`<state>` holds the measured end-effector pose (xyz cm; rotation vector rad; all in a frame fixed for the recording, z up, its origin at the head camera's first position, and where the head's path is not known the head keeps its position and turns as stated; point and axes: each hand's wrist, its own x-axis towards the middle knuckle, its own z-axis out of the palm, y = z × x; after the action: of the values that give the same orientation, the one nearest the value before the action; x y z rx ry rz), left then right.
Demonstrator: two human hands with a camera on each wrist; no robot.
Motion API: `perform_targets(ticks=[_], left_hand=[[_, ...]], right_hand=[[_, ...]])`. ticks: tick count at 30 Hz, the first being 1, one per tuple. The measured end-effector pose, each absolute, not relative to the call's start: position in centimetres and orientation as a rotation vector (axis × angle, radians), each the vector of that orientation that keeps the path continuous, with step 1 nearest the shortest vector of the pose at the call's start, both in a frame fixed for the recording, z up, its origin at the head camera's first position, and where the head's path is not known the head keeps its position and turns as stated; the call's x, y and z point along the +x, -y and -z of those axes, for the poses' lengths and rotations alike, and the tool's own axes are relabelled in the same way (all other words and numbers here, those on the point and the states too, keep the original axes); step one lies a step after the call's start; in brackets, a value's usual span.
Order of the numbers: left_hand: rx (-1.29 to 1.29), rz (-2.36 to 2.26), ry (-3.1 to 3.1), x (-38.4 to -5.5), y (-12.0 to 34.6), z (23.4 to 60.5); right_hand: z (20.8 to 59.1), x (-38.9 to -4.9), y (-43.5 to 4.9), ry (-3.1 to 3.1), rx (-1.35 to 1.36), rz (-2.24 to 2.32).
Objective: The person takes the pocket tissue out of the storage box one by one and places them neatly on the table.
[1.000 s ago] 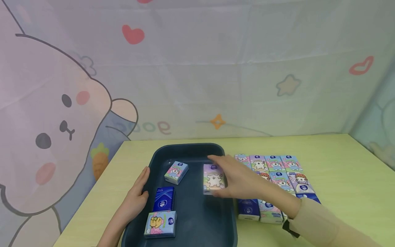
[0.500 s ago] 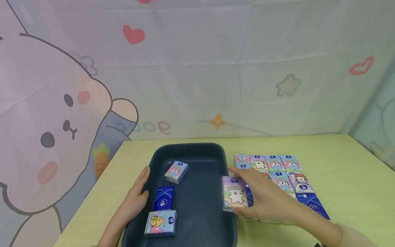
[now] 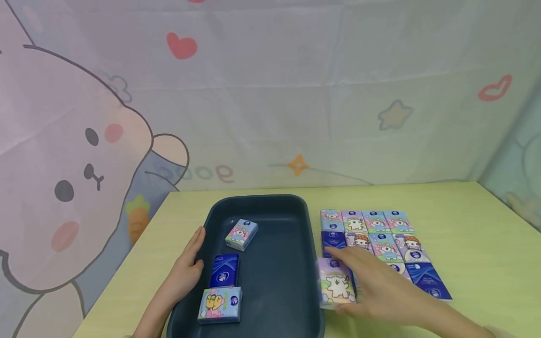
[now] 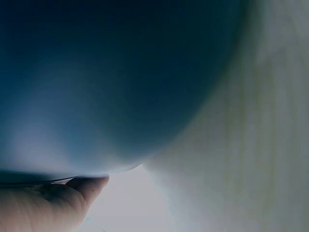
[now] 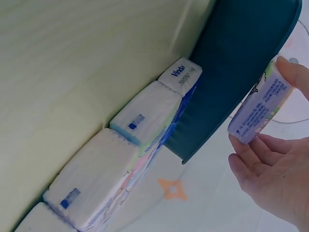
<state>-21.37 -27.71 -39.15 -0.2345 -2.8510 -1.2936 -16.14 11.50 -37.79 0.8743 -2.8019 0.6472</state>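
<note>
My right hand (image 3: 380, 288) pinches a lilac pocket tissue pack (image 3: 336, 284) with a white cartoon dog between thumb and fingers. In the head view the pack overlaps the dark teal tray's (image 3: 274, 277) right rim and the near-left corner of the pack block. The right wrist view shows the held pack (image 5: 260, 106) raised above the other packs, its printed side facing the camera. Fairly straight, the fingers of my left hand (image 3: 188, 265) lie along the tray's left rim. Inside the tray are a pastel pack (image 3: 242, 234), a dark blue pack (image 3: 225, 271) and a light blue pack (image 3: 220, 305).
Right of the tray, several tissue packs (image 3: 385, 247) lie in tight rows on the pale yellow table (image 3: 477, 244). A dark blue pack (image 3: 428, 280) ends the near row on its right. Behind the table hangs a printed cloth (image 3: 338, 94).
My right hand has carried the lilac tissue pack from over the tray rightward and nearer, past the right rim to the near rows. My left hand has stayed at the left rim.
</note>
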Motion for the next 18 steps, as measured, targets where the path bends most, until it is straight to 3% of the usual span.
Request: perform_targets(ticks=[18], left_hand=[[-0.211,1.298,2.866,-21.5,27.7,39.2]], right_hand=[[39.8,-15.1,-12.2,3.110,0.820,-0.562]])
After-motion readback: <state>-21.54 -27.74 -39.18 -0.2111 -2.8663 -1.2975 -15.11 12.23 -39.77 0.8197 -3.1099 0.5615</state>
